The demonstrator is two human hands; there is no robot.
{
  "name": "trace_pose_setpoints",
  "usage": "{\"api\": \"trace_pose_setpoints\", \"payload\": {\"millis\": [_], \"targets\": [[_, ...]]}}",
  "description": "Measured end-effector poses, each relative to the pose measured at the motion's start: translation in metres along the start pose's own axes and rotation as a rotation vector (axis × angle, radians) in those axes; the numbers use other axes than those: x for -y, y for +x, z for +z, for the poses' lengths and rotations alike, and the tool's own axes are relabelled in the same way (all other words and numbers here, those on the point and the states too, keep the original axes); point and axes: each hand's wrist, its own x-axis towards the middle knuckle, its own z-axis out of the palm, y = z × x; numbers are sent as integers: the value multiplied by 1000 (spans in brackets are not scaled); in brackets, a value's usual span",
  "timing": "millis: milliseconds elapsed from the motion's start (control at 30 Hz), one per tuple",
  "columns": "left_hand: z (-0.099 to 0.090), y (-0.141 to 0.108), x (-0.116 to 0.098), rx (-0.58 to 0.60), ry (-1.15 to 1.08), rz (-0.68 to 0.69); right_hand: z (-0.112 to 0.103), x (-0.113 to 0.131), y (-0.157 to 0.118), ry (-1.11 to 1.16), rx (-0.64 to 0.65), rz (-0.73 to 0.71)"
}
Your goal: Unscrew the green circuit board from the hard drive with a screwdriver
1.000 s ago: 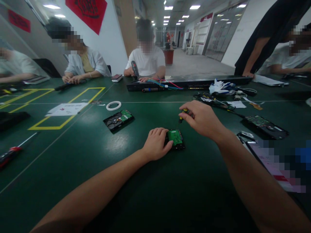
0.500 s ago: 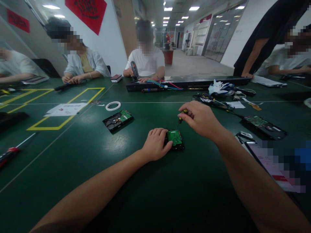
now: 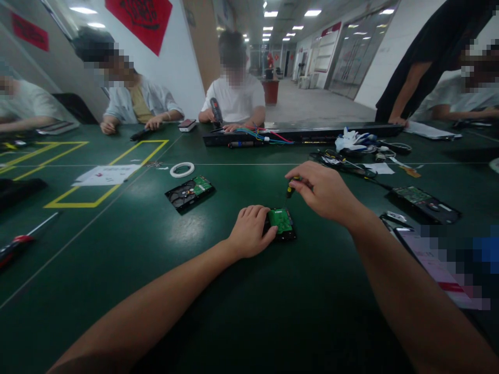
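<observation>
A hard drive point(image 3: 284, 222) with a green circuit board lies on the green table near the centre. Over its left part rests my left hand point(image 3: 251, 231), fingers wrapped on the far side and thumb on the near edge, gripping it. My right hand point(image 3: 323, 191) is closed around the handle of a small yellow and black screwdriver point(image 3: 289, 190). The thin shaft points down to the far edge of the board; whether its tip sits in a screw is too small to tell.
Left of centre lie another hard drive point(image 3: 189, 194) and a white tape ring point(image 3: 182, 170). A red screwdriver point(image 3: 17, 246) is far left. At right are a third drive point(image 3: 424, 204), a phone point(image 3: 429, 259), cables and gloves point(image 3: 353, 140). People sit across the table point(image 3: 218, 291).
My hands and the drive under them look nearly unmoved. Across the table at left, a person's hands have moved apart, one shifting right with a dark object.
</observation>
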Motion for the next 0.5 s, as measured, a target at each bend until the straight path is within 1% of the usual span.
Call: {"api": "trace_pose_setpoints", "payload": {"millis": [233, 433, 500], "targets": [[-1, 0, 0, 3, 4, 6, 0, 0, -1, 17, 21, -3], [-1, 0, -1, 9, -4, -2, 3, 0, -3, 7, 9, 63], [-1, 0, -1, 9, -5, -1, 3, 0, -3, -7, 6, 61]]}}
